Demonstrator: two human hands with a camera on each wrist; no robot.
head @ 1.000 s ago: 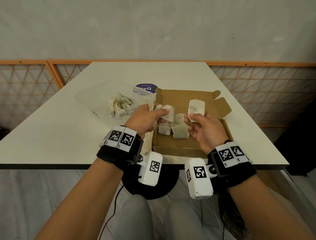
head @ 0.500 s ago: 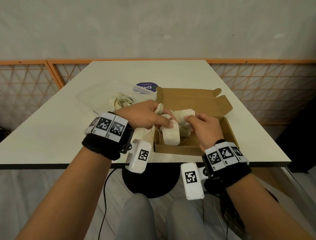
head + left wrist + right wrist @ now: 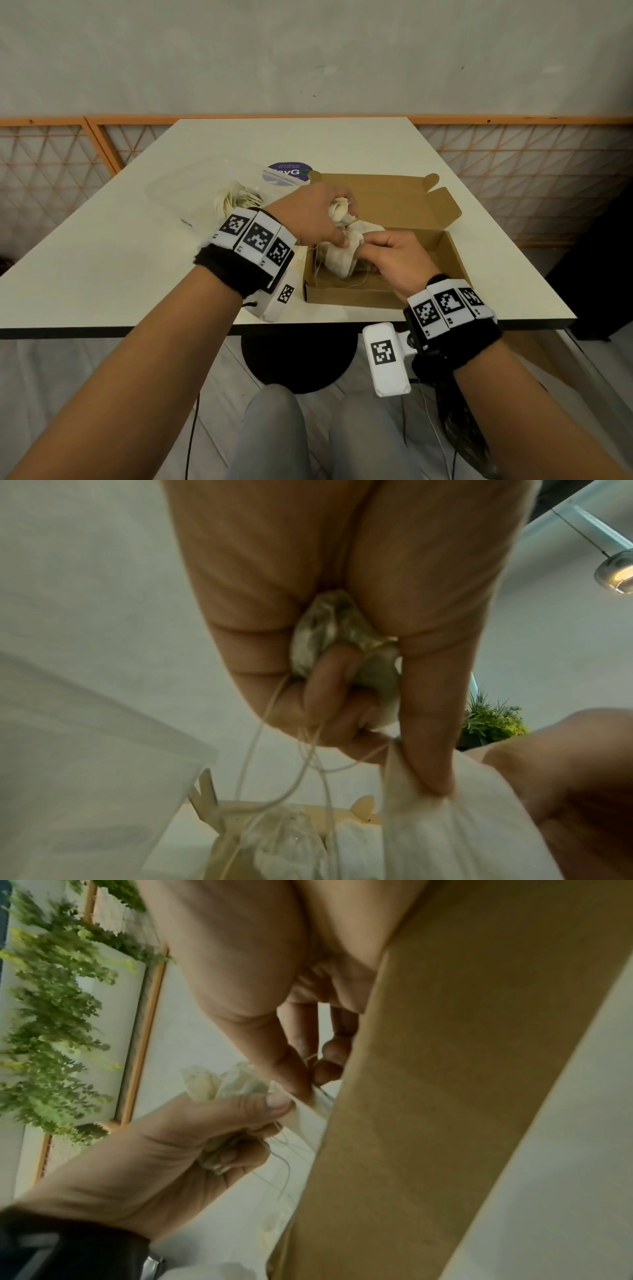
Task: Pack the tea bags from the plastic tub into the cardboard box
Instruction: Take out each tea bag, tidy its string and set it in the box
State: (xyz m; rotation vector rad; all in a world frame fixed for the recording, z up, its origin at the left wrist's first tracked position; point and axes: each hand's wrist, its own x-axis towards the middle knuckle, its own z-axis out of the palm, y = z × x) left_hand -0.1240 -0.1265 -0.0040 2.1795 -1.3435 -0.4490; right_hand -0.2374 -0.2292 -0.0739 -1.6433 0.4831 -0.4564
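My left hand hovers over the near left of the open cardboard box and grips a bunch of tea bags in its curled fingers. Their strings hang down. Its thumb also pinches one flat tea bag that dangles into the box. My right hand pinches that same tea bag from the right, inside the box. More tea bags lie in the clear plastic tub to the left of the box. In the right wrist view the box wall fills the right side.
The box lid stands open toward the far side with its flaps out. A purple round sticker shows behind the tub. The white table ends just before my wrists. An orange lattice rail runs behind it.
My right hand has come down from above the box with its tea bag and met my left hand. The left hand has moved right and lower over the box.
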